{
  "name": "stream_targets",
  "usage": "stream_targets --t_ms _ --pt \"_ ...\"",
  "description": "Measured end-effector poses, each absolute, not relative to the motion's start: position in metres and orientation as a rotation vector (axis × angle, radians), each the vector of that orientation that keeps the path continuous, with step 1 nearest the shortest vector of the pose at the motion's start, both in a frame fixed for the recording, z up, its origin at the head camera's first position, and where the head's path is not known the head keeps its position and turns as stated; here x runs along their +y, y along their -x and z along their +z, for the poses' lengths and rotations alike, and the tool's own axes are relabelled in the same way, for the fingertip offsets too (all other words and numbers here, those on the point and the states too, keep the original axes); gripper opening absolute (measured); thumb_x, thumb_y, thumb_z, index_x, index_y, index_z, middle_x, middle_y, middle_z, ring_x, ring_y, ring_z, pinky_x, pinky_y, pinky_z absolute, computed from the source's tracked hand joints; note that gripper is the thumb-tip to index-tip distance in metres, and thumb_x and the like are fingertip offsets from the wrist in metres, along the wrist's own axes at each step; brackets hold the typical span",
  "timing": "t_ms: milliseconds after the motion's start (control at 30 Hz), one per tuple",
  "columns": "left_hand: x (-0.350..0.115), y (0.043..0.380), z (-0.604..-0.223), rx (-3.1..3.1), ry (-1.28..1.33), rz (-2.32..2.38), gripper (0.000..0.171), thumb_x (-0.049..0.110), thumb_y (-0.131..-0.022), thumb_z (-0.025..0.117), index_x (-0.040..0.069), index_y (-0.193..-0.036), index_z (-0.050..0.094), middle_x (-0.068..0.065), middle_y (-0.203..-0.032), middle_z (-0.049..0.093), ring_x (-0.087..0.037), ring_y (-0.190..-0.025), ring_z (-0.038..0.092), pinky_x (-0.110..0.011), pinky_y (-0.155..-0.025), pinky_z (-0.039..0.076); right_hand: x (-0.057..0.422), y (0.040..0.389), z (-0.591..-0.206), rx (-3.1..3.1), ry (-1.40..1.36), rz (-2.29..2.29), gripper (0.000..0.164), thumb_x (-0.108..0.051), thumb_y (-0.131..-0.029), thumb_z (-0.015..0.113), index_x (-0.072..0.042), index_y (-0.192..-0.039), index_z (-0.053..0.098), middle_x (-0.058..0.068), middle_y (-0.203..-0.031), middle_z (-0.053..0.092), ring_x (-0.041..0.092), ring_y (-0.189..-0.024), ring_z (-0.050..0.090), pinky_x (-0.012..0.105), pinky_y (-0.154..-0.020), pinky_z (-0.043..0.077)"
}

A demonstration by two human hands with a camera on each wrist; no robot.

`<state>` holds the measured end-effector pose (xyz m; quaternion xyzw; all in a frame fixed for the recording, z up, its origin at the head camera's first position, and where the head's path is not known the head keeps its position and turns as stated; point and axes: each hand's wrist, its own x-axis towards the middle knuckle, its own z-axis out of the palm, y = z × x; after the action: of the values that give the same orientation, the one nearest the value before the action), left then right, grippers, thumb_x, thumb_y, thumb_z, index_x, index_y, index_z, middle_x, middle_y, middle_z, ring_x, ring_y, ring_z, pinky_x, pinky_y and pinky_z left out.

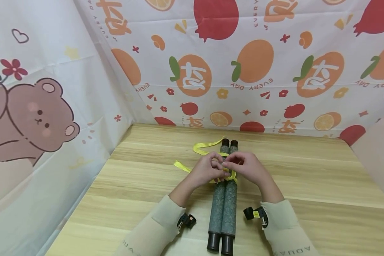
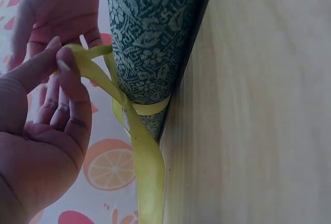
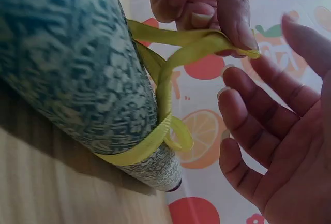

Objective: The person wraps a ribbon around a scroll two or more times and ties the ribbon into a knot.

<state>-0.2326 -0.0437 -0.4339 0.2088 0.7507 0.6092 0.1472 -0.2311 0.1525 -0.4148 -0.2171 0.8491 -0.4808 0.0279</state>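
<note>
A double-rolled scroll (image 1: 229, 209) in green floral brocade, with dark end knobs, lies lengthwise on the table. Yellow ribbon (image 1: 181, 166) wraps its upper part, and two loose tails stretch out to the left. My left hand (image 1: 206, 170) is over the scroll; in the left wrist view its thumb and forefinger pinch a loop of the ribbon (image 2: 147, 175). From the other side comes my right hand (image 1: 249, 170). In the right wrist view its fingers are loosely bent, with the forefinger's tip beside the pinched ribbon (image 3: 199, 48); its thumb stands apart.
The wooden table (image 1: 307, 192) extends to both sides of the scroll. A white curtain printed with fruit (image 1: 256, 60) hangs behind it, and another with a bear (image 1: 40, 113) hangs at the left. Small wrist cameras (image 1: 187, 221) sit at both cuffs.
</note>
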Motion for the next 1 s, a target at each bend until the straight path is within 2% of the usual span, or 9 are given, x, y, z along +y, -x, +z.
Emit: stream_targets --t_ms 133,200,333,567,667,800,900,1000 --pt "-0.042 0.232 -0.433 2.151 -0.574 1.782 0.039 0.016 -0.083 0.071 0.006 -0.111 0.047 -0.01 -0.076 0.072 -0.025 -0.059 0.063 -0.034 -0.048 0.046 0.153 0.223 -0.42 2.661 0.656 -1.448 0.023 -0.046 -0.081 0.069 -0.026 -0.092 0.071 -0.003 -0.086 0.069 0.017 -0.073 0.058 0.038 -0.06 0.052" --pt "-0.042 0.232 -0.433 2.158 -0.572 1.778 0.043 0.015 -0.084 0.07 0.005 -0.118 0.047 -0.009 -0.077 0.072 -0.024 -0.06 0.063 -0.032 -0.047 0.043 0.153 0.221 -0.421 2.682 0.675 -1.416 0.022 -0.045 -0.081 0.069 -0.026 -0.093 0.071 -0.003 -0.085 0.069 0.016 -0.072 0.058 0.036 -0.061 0.052" --pt "-0.041 0.232 -0.434 2.179 -0.616 1.753 0.051 0.011 -0.083 0.07 0.007 -0.128 0.047 -0.01 -0.078 0.072 -0.023 -0.061 0.063 -0.029 -0.047 0.042 0.151 0.219 -0.421 2.707 0.715 -1.391 0.018 -0.041 -0.085 0.067 -0.025 -0.091 0.073 -0.003 -0.083 0.069 0.013 -0.07 0.058 0.034 -0.06 0.052" --pt "-0.044 0.233 -0.429 2.18 -0.694 1.697 0.056 0.014 -0.08 0.074 0.007 -0.129 0.048 -0.014 -0.083 0.072 -0.022 -0.067 0.064 -0.029 -0.052 0.044 0.15 0.219 -0.421 2.81 0.802 -1.321 0.009 -0.03 -0.087 0.066 -0.025 -0.084 0.073 -0.006 -0.074 0.066 0.011 -0.061 0.053 0.03 -0.053 0.047" --pt "-0.051 0.237 -0.423 2.256 -0.743 1.551 0.053 0.013 -0.082 0.072 0.008 -0.13 0.048 -0.013 -0.09 0.072 -0.021 -0.076 0.065 -0.03 -0.059 0.052 0.15 0.218 -0.418 2.841 0.823 -1.277 0.011 -0.031 -0.088 0.065 -0.025 -0.085 0.073 -0.005 -0.074 0.065 0.011 -0.06 0.051 0.029 -0.051 0.047" --pt "-0.065 0.257 -0.413 2.527 -0.805 1.141 0.045 0.005 -0.087 0.061 0.008 -0.131 0.05 -0.013 -0.113 0.066 -0.021 -0.096 0.061 -0.035 -0.077 0.055 0.15 0.216 -0.412 2.839 0.792 -1.26 0.012 -0.032 -0.089 0.063 -0.024 -0.087 0.072 -0.004 -0.076 0.066 0.011 -0.06 0.052 0.031 -0.052 0.047" --pt "-0.074 0.281 -0.41 2.676 -0.799 0.838 0.04 0.003 -0.089 0.056 0.005 -0.129 0.054 -0.013 -0.129 0.056 -0.025 -0.113 0.052 -0.041 -0.093 0.049 0.151 0.214 -0.408 2.839 0.76 -1.258 0.011 -0.031 -0.089 0.064 -0.024 -0.087 0.072 -0.004 -0.076 0.066 0.012 -0.06 0.052 0.032 -0.052 0.047" --pt "-0.08 0.3 -0.413 2.695 -0.762 0.629 0.038 0.008 -0.091 0.057 0.003 -0.128 0.055 -0.014 -0.137 0.05 -0.027 -0.125 0.043 -0.044 -0.104 0.04 0.151 0.213 -0.407 2.83 0.766 -1.247 0.01 -0.029 -0.088 0.065 -0.023 -0.087 0.072 -0.004 -0.076 0.065 0.013 -0.062 0.052 0.031 -0.054 0.048"
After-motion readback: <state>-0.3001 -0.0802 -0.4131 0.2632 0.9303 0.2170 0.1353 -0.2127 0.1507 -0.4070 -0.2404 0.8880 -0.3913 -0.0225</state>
